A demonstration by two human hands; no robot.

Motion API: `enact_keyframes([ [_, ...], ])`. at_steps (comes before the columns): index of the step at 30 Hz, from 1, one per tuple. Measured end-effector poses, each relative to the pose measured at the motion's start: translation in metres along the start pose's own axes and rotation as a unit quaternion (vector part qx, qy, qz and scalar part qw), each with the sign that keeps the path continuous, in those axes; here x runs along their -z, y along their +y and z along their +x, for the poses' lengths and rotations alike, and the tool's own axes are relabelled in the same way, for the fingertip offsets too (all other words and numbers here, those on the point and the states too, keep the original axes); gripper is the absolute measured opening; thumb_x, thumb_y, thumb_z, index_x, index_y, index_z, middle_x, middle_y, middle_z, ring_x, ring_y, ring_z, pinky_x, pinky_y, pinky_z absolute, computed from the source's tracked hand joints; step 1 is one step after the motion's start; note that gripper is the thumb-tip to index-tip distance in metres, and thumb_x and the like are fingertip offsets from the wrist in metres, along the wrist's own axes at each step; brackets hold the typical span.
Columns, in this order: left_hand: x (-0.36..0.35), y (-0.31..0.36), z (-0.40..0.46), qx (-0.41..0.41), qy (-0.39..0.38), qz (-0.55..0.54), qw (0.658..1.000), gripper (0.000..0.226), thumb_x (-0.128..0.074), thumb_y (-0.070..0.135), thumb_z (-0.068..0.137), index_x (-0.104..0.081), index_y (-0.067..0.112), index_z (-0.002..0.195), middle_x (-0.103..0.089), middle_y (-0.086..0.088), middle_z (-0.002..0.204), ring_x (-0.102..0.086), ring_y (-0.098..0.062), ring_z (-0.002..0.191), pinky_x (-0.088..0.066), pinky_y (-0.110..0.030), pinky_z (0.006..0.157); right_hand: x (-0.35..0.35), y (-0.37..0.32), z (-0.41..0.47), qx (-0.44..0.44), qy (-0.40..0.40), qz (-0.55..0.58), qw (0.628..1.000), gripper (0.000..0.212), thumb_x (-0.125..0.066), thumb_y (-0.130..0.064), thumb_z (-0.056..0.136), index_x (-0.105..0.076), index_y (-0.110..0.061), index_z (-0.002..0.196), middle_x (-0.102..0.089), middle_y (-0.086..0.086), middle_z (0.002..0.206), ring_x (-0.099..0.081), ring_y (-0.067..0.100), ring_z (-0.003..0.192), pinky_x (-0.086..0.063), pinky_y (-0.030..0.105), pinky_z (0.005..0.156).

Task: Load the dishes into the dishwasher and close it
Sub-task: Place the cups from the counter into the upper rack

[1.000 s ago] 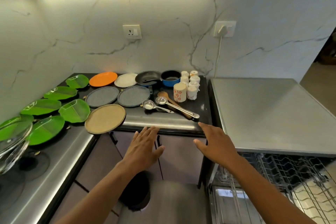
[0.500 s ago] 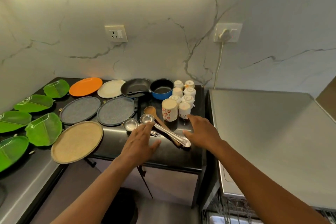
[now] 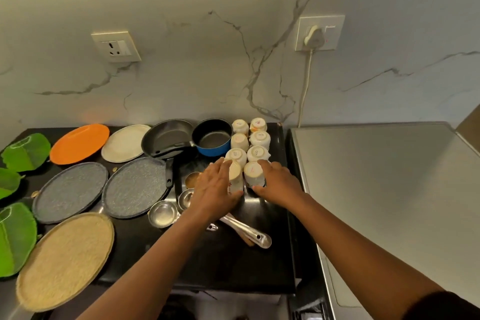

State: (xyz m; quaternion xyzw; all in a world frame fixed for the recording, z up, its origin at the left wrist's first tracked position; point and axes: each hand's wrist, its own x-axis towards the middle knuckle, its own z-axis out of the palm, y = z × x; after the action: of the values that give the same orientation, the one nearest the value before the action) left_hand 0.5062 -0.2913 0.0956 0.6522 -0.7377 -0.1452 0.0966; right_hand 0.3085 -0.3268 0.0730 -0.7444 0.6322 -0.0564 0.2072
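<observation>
Several upturned white cups (image 3: 239, 141) stand in two rows at the back right of the black counter (image 3: 228, 262). My left hand (image 3: 213, 189) wraps the front-left cup (image 3: 235, 173), which has a red pattern. My right hand (image 3: 279, 182) grips the front-right cup (image 3: 252, 171) from its right side. Both cups still stand on the counter. The dishwasher's steel top (image 3: 376, 189) lies to the right; its racks and door are out of view.
Left of the cups sit a blue saucepan (image 3: 213, 138), a black frying pan (image 3: 166, 139), orange (image 3: 79, 143), cream (image 3: 124, 141), two grey (image 3: 70, 191) and woven tan (image 3: 65, 260) plates, and green leaf plates (image 3: 26, 150). Steel ladles (image 3: 163, 213) and a wooden spoon (image 3: 192, 179) lie under my left forearm.
Both hands moved forward from the counter's front edge over the ladles to the front pair of cups and closed around them. The view moved closer; the dishwasher rack dropped out of sight.
</observation>
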Motion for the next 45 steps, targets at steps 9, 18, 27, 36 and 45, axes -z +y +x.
enact_keyframes([
  [9, -0.008, -0.022, 0.06, -0.047, -0.023, 0.003, 0.999, 0.091, -0.062, 0.06, 0.09, -0.016, 0.028, 0.162, -0.016, 0.0, 0.171, -0.012, -0.025, 0.158, -0.016, -0.052, 0.128, -0.035, -0.008, 0.049, -0.032, 0.017, 0.029, 0.999, 0.074, -0.061, -0.06, 0.09, -0.02, -0.045, 0.15, -0.05, 0.01, 0.145, -0.061, 0.035, 0.118, -0.057, 0.048, 0.088],
  [18, -0.01, -0.017, 0.076, -0.149, -0.013, -0.073, 0.986, 0.081, -0.058, 0.056, 0.089, -0.024, 0.028, 0.158, -0.03, 0.002, 0.164, -0.017, -0.015, 0.153, -0.004, -0.04, 0.126, -0.04, -0.007, 0.038, -0.064, 0.131, 0.12, 0.982, 0.07, -0.068, -0.056, 0.087, -0.034, -0.033, 0.144, -0.067, 0.0, 0.122, -0.068, 0.023, 0.101, -0.054, 0.034, 0.068],
  [27, -0.015, 0.053, 0.064, -0.173, -0.079, -0.325, 0.926, 0.056, -0.073, 0.032, 0.094, -0.048, 0.03, 0.144, -0.062, 0.018, 0.128, -0.059, 0.007, 0.117, -0.052, -0.025, 0.099, 0.008, 0.008, -0.023, -0.089, 0.274, 0.133, 0.948, 0.088, -0.087, -0.039, 0.08, -0.023, -0.027, 0.139, -0.069, 0.007, 0.117, -0.073, 0.023, 0.087, -0.063, 0.033, 0.07],
  [36, -0.028, 0.138, 0.021, -0.218, -0.189, -0.42, 0.861, 0.061, -0.074, 0.059, 0.076, -0.069, 0.021, 0.123, -0.075, 0.003, 0.111, -0.072, -0.019, 0.105, -0.061, -0.043, 0.091, 0.02, 0.045, -0.149, -0.115, 0.337, 0.154, 0.922, 0.111, -0.083, -0.064, 0.074, -0.019, -0.028, 0.157, -0.063, -0.001, 0.135, -0.07, 0.017, 0.108, -0.061, 0.032, 0.091],
  [45, -0.121, 0.249, -0.116, -0.294, -0.348, -0.358, 0.815, 0.052, -0.076, 0.069, 0.07, -0.064, 0.046, 0.116, -0.068, 0.03, 0.111, -0.066, 0.005, 0.103, -0.055, -0.014, 0.078, -0.035, 0.12, -0.346, -0.252, 0.376, 0.216, 0.865, 0.072, -0.078, -0.06, 0.079, -0.049, -0.026, 0.136, -0.067, -0.013, 0.109, -0.068, 0.006, 0.093, -0.062, 0.03, 0.074],
])
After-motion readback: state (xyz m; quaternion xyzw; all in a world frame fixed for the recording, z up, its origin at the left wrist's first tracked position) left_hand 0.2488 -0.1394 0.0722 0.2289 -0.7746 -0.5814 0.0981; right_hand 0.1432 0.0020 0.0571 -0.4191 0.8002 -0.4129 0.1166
